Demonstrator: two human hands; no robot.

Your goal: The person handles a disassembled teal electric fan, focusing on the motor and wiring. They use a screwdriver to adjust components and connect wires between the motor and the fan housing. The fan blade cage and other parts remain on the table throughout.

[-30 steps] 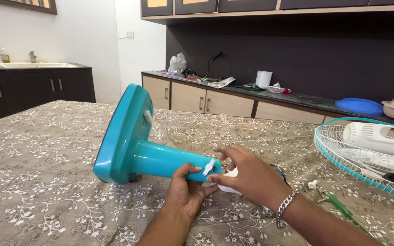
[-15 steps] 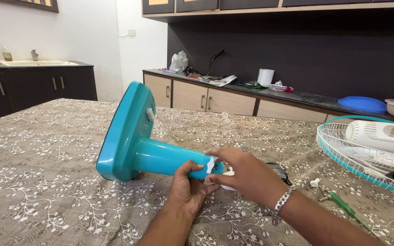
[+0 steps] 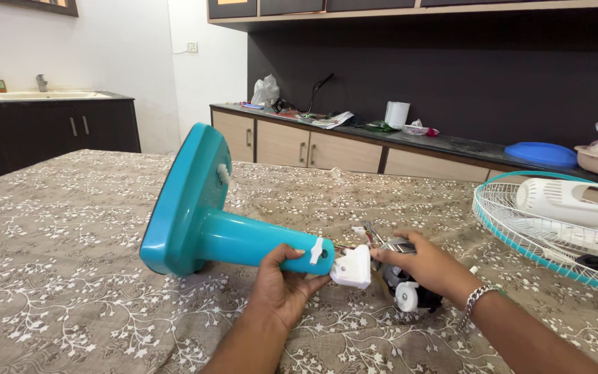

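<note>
Teal fan stand (image 3: 205,221) lying on patterned tablecloth (image 3: 70,277), left hand (image 3: 282,287) gripping its neck, right hand (image 3: 423,266) beside it clasping motor unit (image 3: 403,291)

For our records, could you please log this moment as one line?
left hand: grips teal fan stand | right hand: on motor assembly | table: fan guard

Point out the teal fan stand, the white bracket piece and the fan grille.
teal fan stand (image 3: 243,241), head view, on the neck of the stand.
white bracket piece (image 3: 352,267), head view, on its flat white face.
fan grille (image 3: 520,228), head view, on the wire mesh near the teal rim.
</note>
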